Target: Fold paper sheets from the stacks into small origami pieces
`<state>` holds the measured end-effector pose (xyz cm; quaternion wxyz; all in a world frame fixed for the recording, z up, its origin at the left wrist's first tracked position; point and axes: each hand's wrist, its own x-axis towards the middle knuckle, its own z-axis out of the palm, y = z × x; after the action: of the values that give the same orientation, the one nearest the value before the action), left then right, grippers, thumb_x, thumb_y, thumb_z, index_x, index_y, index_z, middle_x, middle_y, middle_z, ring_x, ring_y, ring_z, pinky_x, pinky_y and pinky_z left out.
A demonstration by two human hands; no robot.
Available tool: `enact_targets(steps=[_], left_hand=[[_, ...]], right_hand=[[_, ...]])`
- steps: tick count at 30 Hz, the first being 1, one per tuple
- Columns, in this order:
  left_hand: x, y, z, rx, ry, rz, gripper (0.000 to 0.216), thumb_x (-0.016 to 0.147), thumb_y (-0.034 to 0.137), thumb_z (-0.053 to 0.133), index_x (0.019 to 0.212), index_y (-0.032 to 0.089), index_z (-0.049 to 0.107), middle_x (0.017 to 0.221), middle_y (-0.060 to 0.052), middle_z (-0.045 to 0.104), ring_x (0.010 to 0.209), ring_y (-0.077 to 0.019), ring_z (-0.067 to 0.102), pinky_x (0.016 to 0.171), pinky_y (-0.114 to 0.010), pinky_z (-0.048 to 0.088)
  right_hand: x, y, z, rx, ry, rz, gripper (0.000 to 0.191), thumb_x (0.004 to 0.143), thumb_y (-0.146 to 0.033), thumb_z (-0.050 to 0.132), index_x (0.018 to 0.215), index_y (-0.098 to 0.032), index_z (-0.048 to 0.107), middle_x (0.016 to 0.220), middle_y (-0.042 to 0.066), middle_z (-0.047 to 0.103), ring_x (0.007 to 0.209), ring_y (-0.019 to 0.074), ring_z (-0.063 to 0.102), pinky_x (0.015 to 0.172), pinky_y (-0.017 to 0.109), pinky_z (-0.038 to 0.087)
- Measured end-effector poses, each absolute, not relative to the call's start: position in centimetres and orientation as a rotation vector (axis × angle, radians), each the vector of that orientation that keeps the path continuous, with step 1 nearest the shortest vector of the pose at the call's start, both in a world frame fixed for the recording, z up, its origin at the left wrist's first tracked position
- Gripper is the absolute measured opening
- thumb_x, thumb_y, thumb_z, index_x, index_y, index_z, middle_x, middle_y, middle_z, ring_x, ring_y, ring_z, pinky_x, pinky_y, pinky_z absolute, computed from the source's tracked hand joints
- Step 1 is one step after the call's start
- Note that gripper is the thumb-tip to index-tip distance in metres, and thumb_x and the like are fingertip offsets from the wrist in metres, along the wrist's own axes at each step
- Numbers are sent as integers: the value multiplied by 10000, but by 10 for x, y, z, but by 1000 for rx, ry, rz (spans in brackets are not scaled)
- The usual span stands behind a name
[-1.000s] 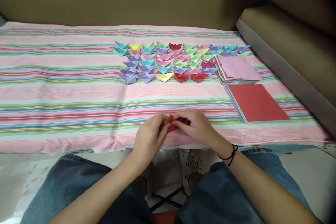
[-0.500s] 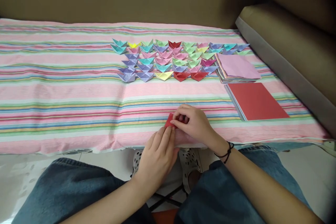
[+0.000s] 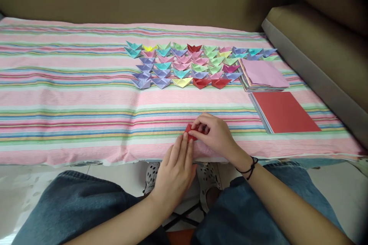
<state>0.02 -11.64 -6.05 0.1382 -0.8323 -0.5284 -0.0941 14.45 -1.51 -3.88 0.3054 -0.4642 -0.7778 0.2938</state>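
Observation:
A small folded piece of red paper (image 3: pixel 189 128) lies on the striped cloth near its front edge. My right hand (image 3: pixel 215 134) pinches its right side between thumb and index finger, the other fingers curled in. From the near side, my left hand (image 3: pixel 176 170) rests its outstretched fingertips on the paper's lower left, the thumb held apart from it. Part of the paper is covered by the fingers of both hands.
Several rows of small folded paper boats (image 3: pixel 182 82) stand farther back on the striped cloth (image 3: pixel 71 101). To the right are a pink-topped paper stack (image 3: pixel 266 72) and a red-topped stack (image 3: pixel 289 113). A brown cushion (image 3: pixel 319 51) borders the right side.
The left fingertips have shifted up a little on the red paper and are more spread. My right hand keeps its pinch. The whole view has shifted slightly.

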Motion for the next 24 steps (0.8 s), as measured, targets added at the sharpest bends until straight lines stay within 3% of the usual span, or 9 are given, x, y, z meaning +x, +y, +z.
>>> enact_targets(steps=[24], left_hand=[[0,-113,-59,-2378,-1453,-340,453,870,221,481,1271,11,511,1345,-192,495,1224,-294,497,940,-381,452]], right_hand=[[132,-14,-39,-1400,-1964,644,112,749,-208,639,652,-186,589,642,-24,617,551,102,533,529,226,389]])
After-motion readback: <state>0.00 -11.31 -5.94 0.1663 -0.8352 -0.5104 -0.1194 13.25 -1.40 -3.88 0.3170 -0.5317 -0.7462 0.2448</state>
